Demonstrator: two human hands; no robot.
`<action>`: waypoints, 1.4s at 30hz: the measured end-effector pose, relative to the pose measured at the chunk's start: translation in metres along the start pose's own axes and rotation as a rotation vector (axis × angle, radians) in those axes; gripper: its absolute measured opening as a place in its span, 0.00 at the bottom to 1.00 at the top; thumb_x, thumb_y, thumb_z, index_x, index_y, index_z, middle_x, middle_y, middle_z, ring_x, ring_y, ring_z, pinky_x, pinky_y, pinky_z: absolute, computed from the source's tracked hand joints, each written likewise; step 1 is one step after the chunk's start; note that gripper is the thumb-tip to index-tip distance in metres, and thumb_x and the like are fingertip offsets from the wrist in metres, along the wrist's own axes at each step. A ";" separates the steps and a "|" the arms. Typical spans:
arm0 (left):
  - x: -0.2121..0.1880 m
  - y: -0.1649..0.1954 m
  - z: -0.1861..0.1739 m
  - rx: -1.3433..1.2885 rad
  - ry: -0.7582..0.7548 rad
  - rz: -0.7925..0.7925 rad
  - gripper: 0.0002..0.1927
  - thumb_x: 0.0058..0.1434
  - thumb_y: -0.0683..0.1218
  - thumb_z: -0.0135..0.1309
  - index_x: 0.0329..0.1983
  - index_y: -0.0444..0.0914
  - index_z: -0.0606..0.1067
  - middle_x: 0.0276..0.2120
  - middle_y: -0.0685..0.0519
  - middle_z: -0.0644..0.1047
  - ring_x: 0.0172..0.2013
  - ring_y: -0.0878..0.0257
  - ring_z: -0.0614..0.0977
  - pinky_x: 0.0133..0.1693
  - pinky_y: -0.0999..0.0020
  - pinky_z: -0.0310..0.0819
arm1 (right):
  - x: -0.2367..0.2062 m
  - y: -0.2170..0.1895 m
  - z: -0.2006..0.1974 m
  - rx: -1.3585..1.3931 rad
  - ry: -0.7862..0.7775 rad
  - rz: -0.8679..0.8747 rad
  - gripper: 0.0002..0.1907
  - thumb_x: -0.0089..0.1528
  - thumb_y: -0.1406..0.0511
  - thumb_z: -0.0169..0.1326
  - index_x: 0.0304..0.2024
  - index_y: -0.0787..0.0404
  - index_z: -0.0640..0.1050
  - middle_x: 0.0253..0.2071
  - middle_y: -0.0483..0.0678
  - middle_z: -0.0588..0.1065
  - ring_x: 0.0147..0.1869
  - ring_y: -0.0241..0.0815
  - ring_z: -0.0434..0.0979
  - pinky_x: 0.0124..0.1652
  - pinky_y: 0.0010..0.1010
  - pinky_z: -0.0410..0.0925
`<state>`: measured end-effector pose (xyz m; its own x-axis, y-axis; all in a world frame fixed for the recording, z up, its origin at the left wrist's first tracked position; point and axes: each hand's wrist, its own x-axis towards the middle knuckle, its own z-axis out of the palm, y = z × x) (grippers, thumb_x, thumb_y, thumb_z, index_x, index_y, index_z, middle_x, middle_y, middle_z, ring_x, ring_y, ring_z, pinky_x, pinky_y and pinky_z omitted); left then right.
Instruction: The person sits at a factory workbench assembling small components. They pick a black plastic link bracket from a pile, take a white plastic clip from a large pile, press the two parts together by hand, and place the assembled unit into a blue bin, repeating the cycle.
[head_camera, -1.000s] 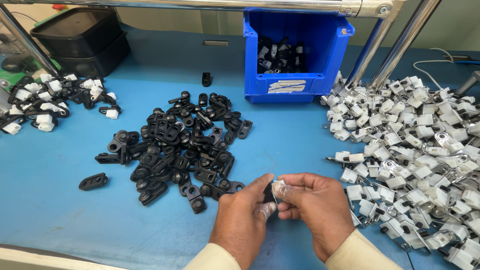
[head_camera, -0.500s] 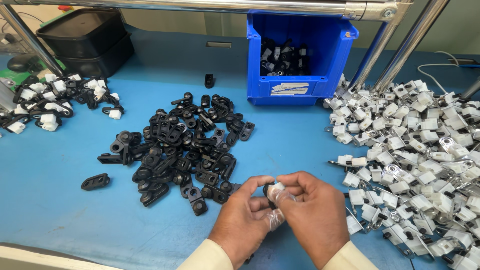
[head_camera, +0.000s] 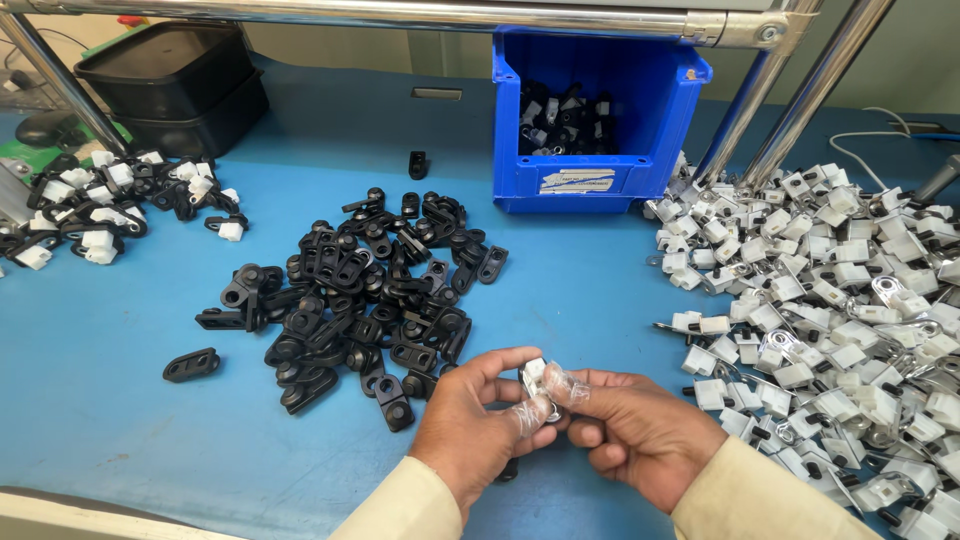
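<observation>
My left hand and my right hand meet low in the middle of the head view, over the blue table. Both pinch one small white and metal part between thumbs and fingertips; clear finger covers sit on some fingertips. A small black piece shows just under my left hand. A heap of black plastic clips lies just left of and beyond my left hand. A wide spread of white and metal parts lies to the right of my right hand.
A blue bin with dark parts stands at the back centre. Metal frame tubes slant down beside it. A black tray sits back left, with assembled black-and-white pieces below it. One stray black clip lies left.
Both hands stayed together on the small white part, turning it slightly between the fingers; the view shifted a little. The piles have not moved.
</observation>
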<state>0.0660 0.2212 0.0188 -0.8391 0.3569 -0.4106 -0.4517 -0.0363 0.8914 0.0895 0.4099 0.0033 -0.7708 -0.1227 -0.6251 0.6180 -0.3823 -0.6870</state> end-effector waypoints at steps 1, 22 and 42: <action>0.001 -0.001 0.000 0.015 -0.011 0.011 0.25 0.59 0.35 0.59 0.61 0.40 0.74 0.44 0.48 0.80 0.40 0.62 0.86 0.40 0.73 0.86 | 0.004 0.001 -0.003 0.018 -0.018 0.029 0.07 0.61 0.66 0.60 0.39 0.63 0.78 0.27 0.41 0.74 0.22 0.27 0.62 0.18 0.18 0.52; 0.001 0.014 0.014 0.114 0.108 0.136 0.20 0.58 0.34 0.61 0.53 0.38 0.76 0.37 0.51 0.80 0.33 0.63 0.86 0.34 0.74 0.84 | -0.011 0.021 0.032 -0.011 0.308 -0.344 0.09 0.63 0.65 0.57 0.39 0.67 0.80 0.24 0.45 0.74 0.21 0.31 0.64 0.19 0.24 0.54; 0.004 0.011 0.033 -0.292 0.325 0.106 0.17 0.59 0.33 0.59 0.49 0.35 0.69 0.36 0.46 0.78 0.35 0.59 0.85 0.35 0.71 0.83 | -0.002 0.010 0.042 0.097 0.328 -0.335 0.08 0.64 0.64 0.54 0.35 0.64 0.78 0.22 0.44 0.74 0.20 0.32 0.65 0.19 0.24 0.55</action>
<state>0.0680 0.2529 0.0337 -0.9158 0.0268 -0.4007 -0.3859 -0.3350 0.8596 0.0907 0.3677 0.0134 -0.8261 0.3112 -0.4699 0.3145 -0.4373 -0.8425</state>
